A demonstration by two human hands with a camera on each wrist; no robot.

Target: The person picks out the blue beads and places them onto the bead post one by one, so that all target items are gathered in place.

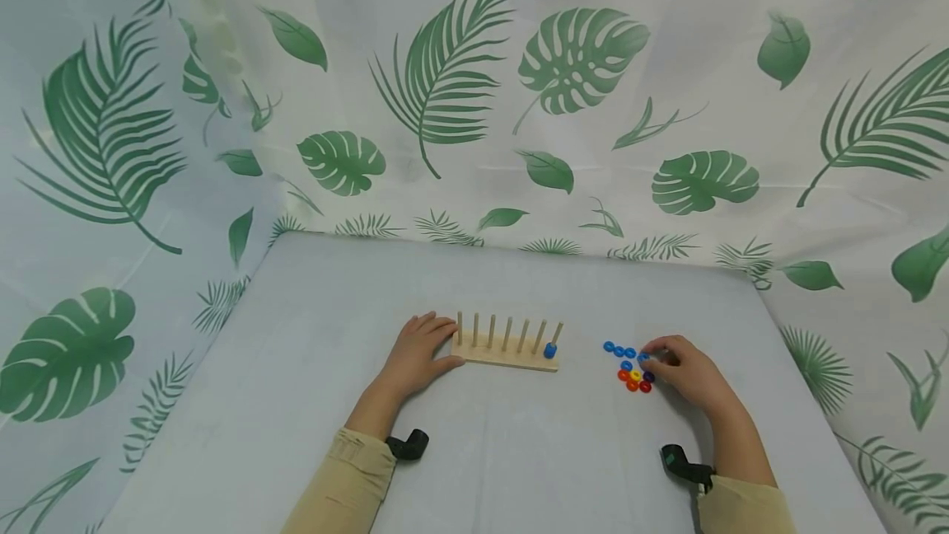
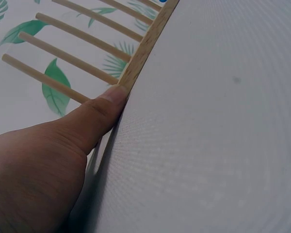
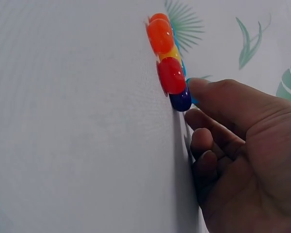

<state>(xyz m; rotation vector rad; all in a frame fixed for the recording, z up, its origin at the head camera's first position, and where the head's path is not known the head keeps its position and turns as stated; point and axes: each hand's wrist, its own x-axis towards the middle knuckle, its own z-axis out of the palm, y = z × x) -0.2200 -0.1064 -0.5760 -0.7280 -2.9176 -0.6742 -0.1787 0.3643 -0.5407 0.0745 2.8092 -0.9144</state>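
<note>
A wooden peg board [image 1: 504, 357] with several upright pegs stands on the table, and blue rings [image 1: 550, 350] sit on its rightmost peg. My left hand [image 1: 418, 357] grips the board's left end, with the thumb [image 2: 109, 99] against the front edge. To the right lies a group of loose rings: blue, orange, a yellow ring [image 1: 635, 375], a red ring [image 2: 162, 1] seen best in the right wrist view, and a dark blue one [image 3: 181, 100]. My right hand [image 1: 685, 369] pinches a blue ring [image 1: 643, 358] at the group's right side; the thumb and fingers partly hide it.
A white cloth [image 1: 519, 452] covers the table. Leaf-patterned curtains [image 1: 474, 105] rise behind it and at both sides. A dark wrist camera [image 1: 409, 445] is strapped at the left sleeve, another camera [image 1: 684, 465] at the right.
</note>
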